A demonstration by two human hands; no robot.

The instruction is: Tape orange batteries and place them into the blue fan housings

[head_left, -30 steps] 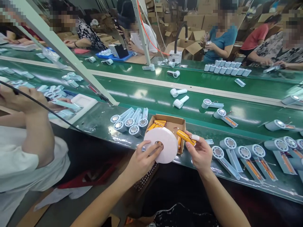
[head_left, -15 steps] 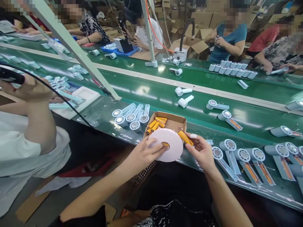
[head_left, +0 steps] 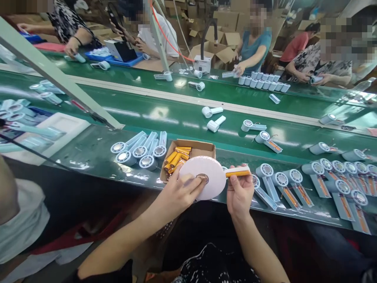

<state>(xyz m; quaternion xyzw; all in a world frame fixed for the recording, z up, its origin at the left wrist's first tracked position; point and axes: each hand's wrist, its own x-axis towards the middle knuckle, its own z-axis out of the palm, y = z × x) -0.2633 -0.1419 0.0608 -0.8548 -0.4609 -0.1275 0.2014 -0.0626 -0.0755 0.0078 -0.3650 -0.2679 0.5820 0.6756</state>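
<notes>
My left hand (head_left: 183, 189) is closed on a wide roll of white tape (head_left: 213, 175), with its fingers at the hole in the middle. Just right of the roll, my right hand (head_left: 242, 193) pinches an orange cylindrical battery (head_left: 239, 173) held level. A white strip runs along the top of this battery, and its left end is close to the roll's edge. Behind the roll stands a shallow cardboard box (head_left: 203, 147) with several orange batteries (head_left: 176, 158) in its left part. The roll hides the box's front.
Light-blue fan housings (head_left: 140, 151) lie left of the box; more housings (head_left: 282, 180), several with orange batteries, line the right edge. A green conveyor belt (head_left: 165, 118) carries others. A slanted metal post (head_left: 59, 74) rises at left. Co-workers sit across the belt.
The battery in my right hand has turned from tilted to level, and a white strip now shows on it. My view has swung right. A co-worker in teal has reached toward the belt.
</notes>
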